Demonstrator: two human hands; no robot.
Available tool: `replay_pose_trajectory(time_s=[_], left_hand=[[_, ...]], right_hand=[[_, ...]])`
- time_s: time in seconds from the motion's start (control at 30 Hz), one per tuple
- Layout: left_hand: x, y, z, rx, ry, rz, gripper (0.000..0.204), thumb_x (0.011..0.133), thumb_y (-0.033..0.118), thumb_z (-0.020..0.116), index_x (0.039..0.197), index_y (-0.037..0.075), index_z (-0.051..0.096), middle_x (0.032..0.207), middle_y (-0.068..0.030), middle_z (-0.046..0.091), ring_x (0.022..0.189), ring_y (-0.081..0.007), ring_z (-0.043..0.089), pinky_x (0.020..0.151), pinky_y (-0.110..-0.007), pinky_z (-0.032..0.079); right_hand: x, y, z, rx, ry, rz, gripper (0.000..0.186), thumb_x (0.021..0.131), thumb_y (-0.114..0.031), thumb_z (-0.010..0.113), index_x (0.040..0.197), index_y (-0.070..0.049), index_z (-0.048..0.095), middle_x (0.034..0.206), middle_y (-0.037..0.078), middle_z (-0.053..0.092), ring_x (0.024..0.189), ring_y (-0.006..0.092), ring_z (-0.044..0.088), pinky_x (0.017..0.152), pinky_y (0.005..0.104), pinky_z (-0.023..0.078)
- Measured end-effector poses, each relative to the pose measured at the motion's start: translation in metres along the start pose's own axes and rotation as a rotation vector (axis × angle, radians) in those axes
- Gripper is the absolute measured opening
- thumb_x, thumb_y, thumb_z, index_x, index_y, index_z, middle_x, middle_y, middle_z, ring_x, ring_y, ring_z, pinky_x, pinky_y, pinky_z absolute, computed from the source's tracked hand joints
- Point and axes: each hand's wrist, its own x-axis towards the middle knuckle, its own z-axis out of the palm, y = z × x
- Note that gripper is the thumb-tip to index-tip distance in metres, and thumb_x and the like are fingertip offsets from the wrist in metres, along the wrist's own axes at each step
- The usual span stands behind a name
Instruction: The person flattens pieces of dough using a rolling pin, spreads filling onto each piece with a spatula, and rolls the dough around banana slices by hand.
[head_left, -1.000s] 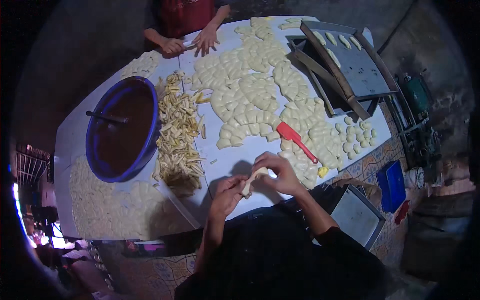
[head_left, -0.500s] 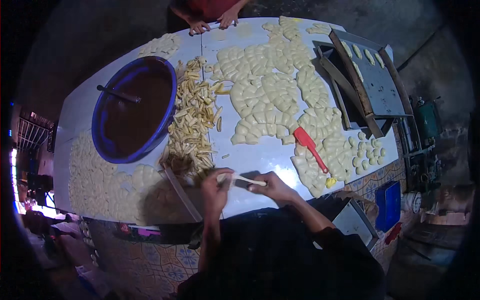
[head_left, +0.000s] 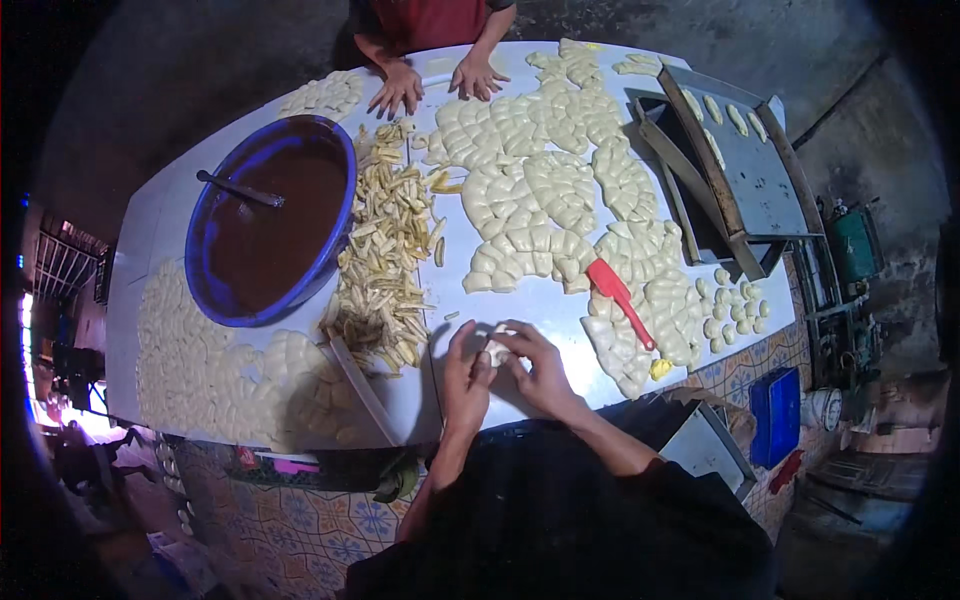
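A small piece of pale dough [head_left: 497, 352] is bunched up between my two hands, partly hidden by the fingers. My left hand [head_left: 464, 384] is closed on its left side. From the right, my right hand [head_left: 537, 370] pinches the same dough with curled fingers. Both hands are just above the near edge of the white table [head_left: 445, 285]. Left of them lies a heap of cut banana strips [head_left: 385, 250]. To the right, a red spatula [head_left: 620, 298] rests on flattened dough pieces [head_left: 670, 300].
A blue basin [head_left: 352, 195] holds brown filling and a dark-handled utensil [head_left: 240, 188]. Dough portions [head_left: 500, 200] cover much of the table. Metal trays [head_left: 760, 175] are stacked at the right. Across the table, a person's hands [head_left: 400, 88] lie spread. A pale strip [head_left: 362, 390] stands near the left.
The dough stretched between my hands is now gathered into a compact lump, and my hands have come together. The other person's hands have moved onto the table and flattened out.
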Motion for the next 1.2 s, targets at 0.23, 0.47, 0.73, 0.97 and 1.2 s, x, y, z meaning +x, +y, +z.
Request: replay_pose_trajectory(time_s=[0.23,0.47,0.73,0.97,1.2], left_hand=[[0.002,-0.011,-0.022,0.115,-0.163,-0.019,0.028,0.1,0.005,0.059,0.127,-0.004,0.061,0.113,-0.0132,0.069,0.091,-0.013,0.067,0.066,-0.026,0.052],[-0.002,-0.03,-0.007,0.158,0.015,0.192,0.023,0.091,-0.01,0.061,0.113,-0.003,0.062,0.111,-0.0138,0.066,0.09,-0.0166,0.067,0.074,-0.027,0.056],[-0.001,-0.012,-0.039,-0.013,-0.378,-0.231,0.031,0.103,0.013,0.056,0.126,-0.008,0.059,0.104,-0.014,0.068,0.081,-0.02,0.066,0.066,-0.031,0.053],[-0.008,-0.023,-0.033,-0.089,0.102,0.05,0.022,0.103,0.007,0.054,0.119,-0.006,0.062,0.101,-0.0147,0.068,0.075,-0.0213,0.067,0.066,-0.032,0.053],[-0.003,-0.028,-0.064,-0.268,0.034,-0.005,0.025,0.104,0.005,0.047,0.119,-0.008,0.061,0.102,-0.0174,0.066,0.082,-0.0274,0.068,0.07,-0.036,0.055]], right_hand=[[-0.005,0.005,-0.016,0.092,-0.088,0.082,0.037,0.094,-0.004,0.067,0.131,-0.006,0.065,0.119,0.011,0.067,0.099,0.0185,0.065,0.085,0.0294,0.052],[-0.012,0.007,-0.001,0.113,-0.028,0.152,0.046,0.09,-0.001,0.069,0.135,-0.005,0.062,0.122,0.01,0.067,0.106,0.0164,0.064,0.089,0.0302,0.052],[-0.018,-0.017,-0.009,0.277,-0.181,0.232,0.033,0.085,0.01,0.06,0.114,0.0,0.071,0.124,0.014,0.069,0.115,0.0238,0.065,0.104,0.0338,0.048],[-0.02,0.053,-0.028,0.306,0.359,0.406,0.013,0.085,-0.004,0.06,0.073,0.0,0.064,0.066,0.002,0.06,0.071,0.0115,0.057,0.064,0.0291,0.044],[0.005,0.065,-0.024,-0.333,0.258,0.053,0.02,0.089,-0.009,0.066,0.104,0.002,0.073,0.104,0.017,0.071,0.086,0.0243,0.07,0.077,0.0336,0.056]])
